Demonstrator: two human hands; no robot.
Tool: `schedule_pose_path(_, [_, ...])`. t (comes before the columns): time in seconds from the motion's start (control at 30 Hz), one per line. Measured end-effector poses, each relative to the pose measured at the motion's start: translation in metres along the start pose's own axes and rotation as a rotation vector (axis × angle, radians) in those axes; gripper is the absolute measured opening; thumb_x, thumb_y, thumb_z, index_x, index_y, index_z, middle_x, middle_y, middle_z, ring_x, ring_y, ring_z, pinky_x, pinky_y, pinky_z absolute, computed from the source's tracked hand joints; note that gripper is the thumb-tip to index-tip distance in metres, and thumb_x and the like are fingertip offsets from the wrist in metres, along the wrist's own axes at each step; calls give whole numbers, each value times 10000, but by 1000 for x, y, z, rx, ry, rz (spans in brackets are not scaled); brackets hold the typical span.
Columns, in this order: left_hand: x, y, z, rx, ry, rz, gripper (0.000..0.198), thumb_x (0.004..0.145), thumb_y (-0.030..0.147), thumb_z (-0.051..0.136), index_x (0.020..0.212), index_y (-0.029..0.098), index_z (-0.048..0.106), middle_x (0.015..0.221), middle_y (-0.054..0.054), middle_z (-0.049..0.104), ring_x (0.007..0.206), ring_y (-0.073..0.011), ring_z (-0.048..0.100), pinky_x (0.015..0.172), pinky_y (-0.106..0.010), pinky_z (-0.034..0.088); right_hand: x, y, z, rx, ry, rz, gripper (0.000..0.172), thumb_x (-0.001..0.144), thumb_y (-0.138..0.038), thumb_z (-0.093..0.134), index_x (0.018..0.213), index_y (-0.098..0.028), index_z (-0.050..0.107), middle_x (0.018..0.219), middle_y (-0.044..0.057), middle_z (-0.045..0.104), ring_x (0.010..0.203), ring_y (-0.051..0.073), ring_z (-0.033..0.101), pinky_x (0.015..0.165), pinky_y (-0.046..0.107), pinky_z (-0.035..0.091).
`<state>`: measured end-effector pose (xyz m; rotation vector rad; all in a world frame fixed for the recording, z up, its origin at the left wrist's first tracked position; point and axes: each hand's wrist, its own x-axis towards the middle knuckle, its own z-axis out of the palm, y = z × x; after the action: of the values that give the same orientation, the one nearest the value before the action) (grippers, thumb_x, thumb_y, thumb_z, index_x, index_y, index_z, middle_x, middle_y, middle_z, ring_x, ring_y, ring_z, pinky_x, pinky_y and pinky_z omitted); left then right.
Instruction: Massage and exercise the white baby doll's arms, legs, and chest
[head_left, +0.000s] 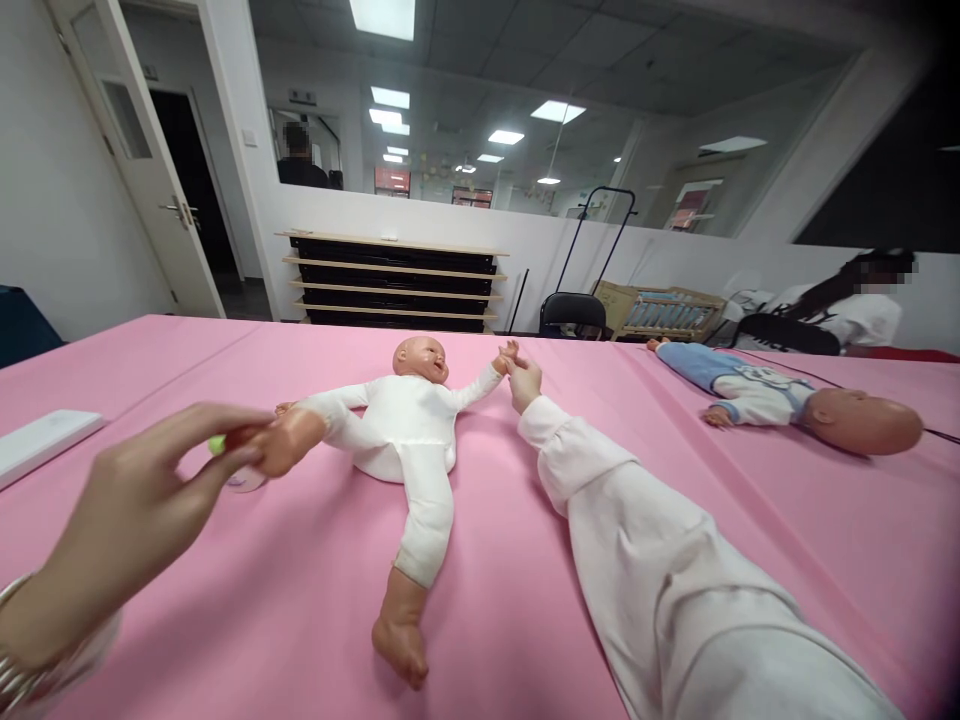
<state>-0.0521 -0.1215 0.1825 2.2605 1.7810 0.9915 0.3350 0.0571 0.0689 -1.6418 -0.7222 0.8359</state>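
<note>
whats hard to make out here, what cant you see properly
Head view:
- small green-tipped object: mostly hidden by the left hand and the doll's foot, kind unclear
- white flat object: cut off by the left edge
- co-worker's hands: out of sight, apparently behind a black chair back

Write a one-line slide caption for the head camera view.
Left hand holds a baby doll's foot; right hand holds its hand.

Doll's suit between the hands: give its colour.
The doll's suit is plain white, best seen in the head view.
</note>
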Motion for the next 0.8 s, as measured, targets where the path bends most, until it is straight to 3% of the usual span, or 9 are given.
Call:
schedule_pose_path(0.1, [38, 38, 21, -191, -117, 334, 246, 819, 112, 398, 944, 233, 573, 887, 33, 613, 771, -105, 565, 698, -232, 464, -21, -26, 35, -57, -100, -191, 353, 673, -252, 529, 998, -127, 590, 1031, 11, 586, 830, -28, 522, 902, 133, 451])
schedule_pose_path(0.2, [46, 66, 59, -245, -268, 597, 275, 787, -3, 352, 837, 169, 561, 826, 1, 597, 746, -105, 531, 695, -248, 449, -48, -33, 65, -214, -408, -470, 315, 685, -224, 471, 947, -110, 604, 1032, 23, 587, 861, -15, 523, 876, 132, 454])
schedule_pose_path(0.27, [40, 75, 85, -223, -340, 727, 283, 746, -48, 355, 817, 150, 544, 852, -15, 594, 777, -119, 518, 751, -283, 442, -60, -28, 76, -349, -631, -649, 303, 708, -230, 455, 936, -118, 621, 1071, 19, 577, 959, -2, 520, 962, 151, 431])
schedule_pose_path(0.33, [30, 76, 105, -210, -358, 811, 304, 704, -75, 361, 826, 144, 533, 875, -21, 589, 809, -128, 512, 787, -299, 435, -64, -19, 81, -524, -759, -750, 301, 736, -259, 459, 952, -149, 639, 1084, 3, 577, 1059, 26, 500, 1101, 221, 345])
schedule_pose_path(0.4, [24, 73, 118, -203, -319, 848, 309, 681, -82, 364, 818, 142, 527, 845, -21, 580, 813, -132, 507, 768, -287, 437, -66, -11, 83, -672, -779, -770, 312, 755, -291, 464, 995, -193, 639, 1080, -10, 584, 1122, 59, 481, 1173, 299, 245])
schedule_pose_path(0.5, [24, 68, 119, -212, -247, 857, 303, 687, -83, 355, 799, 142, 524, 851, -18, 584, 808, -119, 507, 752, -260, 434, -67, -10, 82, -689, -798, -768, 304, 761, -298, 462, 976, -188, 647, 1070, -6, 588, 1118, 62, 488, 1156, 286, 275])
schedule_pose_path(0.57, [26, 65, 107, -205, -182, 823, 299, 726, -70, 364, 838, 150, 533, 914, -17, 596, 825, -113, 515, 787, -272, 426, -67, -13, 79, -568, -766, -728, 296, 747, -276, 465, 952, -163, 645, 1080, 3, 579, 1072, 40, 505, 1095, 231, 357])
schedule_pose_path(0.67, [17, 55, 73, -119, -46, 695, 267, 795, 8, 427, 962, 183, 539, 988, -21, 605, 898, -140, 536, 861, -330, 403, -56, -14, 62, -313, -497, -499, 317, 711, -233, 481, 986, -141, 608, 1067, 20, 573, 955, 18, 527, 991, 208, 444])
schedule_pose_path(0.8, [-36, 23, 31, 8, -12, 441, 217, 806, 183, 538, 1015, 245, 540, 957, -19, 603, 875, -174, 562, 812, -324, 429, -22, 4, 14, -1, -112, -131, 379, 725, -231, 482, 1095, -150, 496, 1162, 30, 518, 870, -25, 518, 946, 202, 484])
